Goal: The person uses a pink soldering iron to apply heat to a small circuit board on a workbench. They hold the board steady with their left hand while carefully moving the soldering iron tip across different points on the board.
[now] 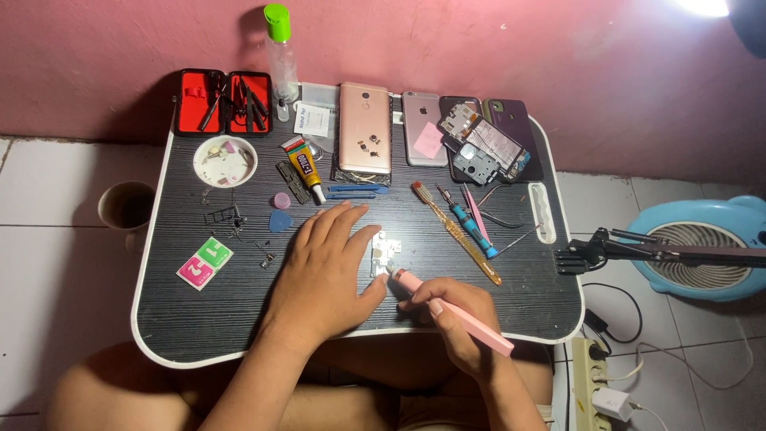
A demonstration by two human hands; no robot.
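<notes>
Bench (199,319) with repair tools. Left hand (327,271) lies flat, fingers spread apart, beside a small circuit board (384,254) near centre. Right hand (455,319), fingers clamped on a pink pen tool (455,311), sets its tip at the board's near edge.

We see a small silvery board (384,254) flat on the table, approx. mid-front. Pink pen tool (451,310) lies slanted, its tip touching the board's lower right edge.
</notes>
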